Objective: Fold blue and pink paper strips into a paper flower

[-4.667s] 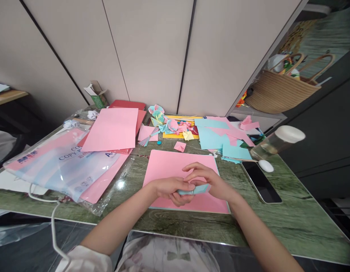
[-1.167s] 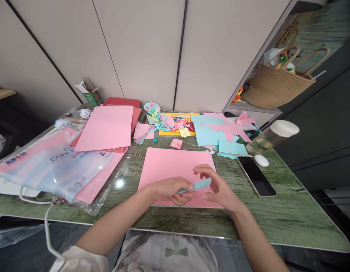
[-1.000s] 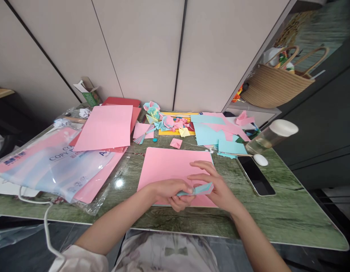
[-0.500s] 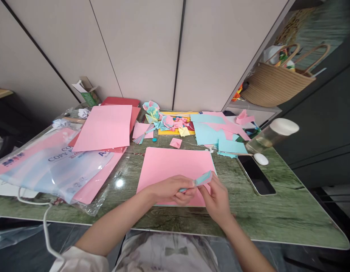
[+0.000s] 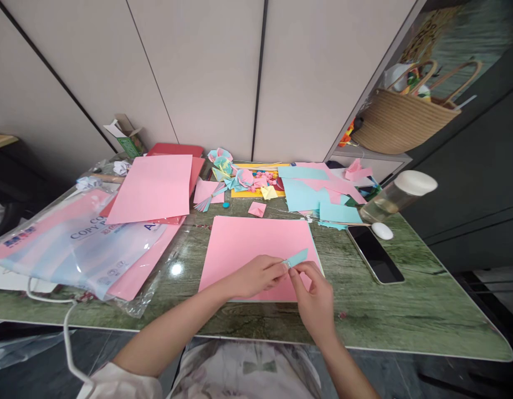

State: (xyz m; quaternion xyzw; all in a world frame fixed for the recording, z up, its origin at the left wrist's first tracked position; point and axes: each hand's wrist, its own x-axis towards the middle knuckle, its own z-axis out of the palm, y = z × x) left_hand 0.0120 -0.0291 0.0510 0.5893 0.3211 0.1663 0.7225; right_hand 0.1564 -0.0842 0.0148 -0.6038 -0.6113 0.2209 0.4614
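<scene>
Both hands meet over a pink sheet (image 5: 248, 244) lying on the green table (image 5: 406, 310). My left hand (image 5: 256, 276) is closed, pinching one end of a small folded blue paper strip (image 5: 297, 257). My right hand (image 5: 317, 293) is closed too, its thumb and forefinger pinched on the strip near its middle. The strip's free end points up and to the right, lifted a little above the pink sheet.
A plastic pack of copy paper (image 5: 73, 238) and loose pink sheets (image 5: 152, 188) lie to the left. Folded paper pieces (image 5: 244, 183) and blue and pink scraps (image 5: 314, 199) sit at the back. A phone (image 5: 375, 254), a white mouse (image 5: 381, 230) and a lidded jar (image 5: 400, 195) are on the right.
My right hand has turned from an open cupping pose beside the strip to a pinch on it from below. The strip has tilted upward, and the head camera has shifted slightly.
</scene>
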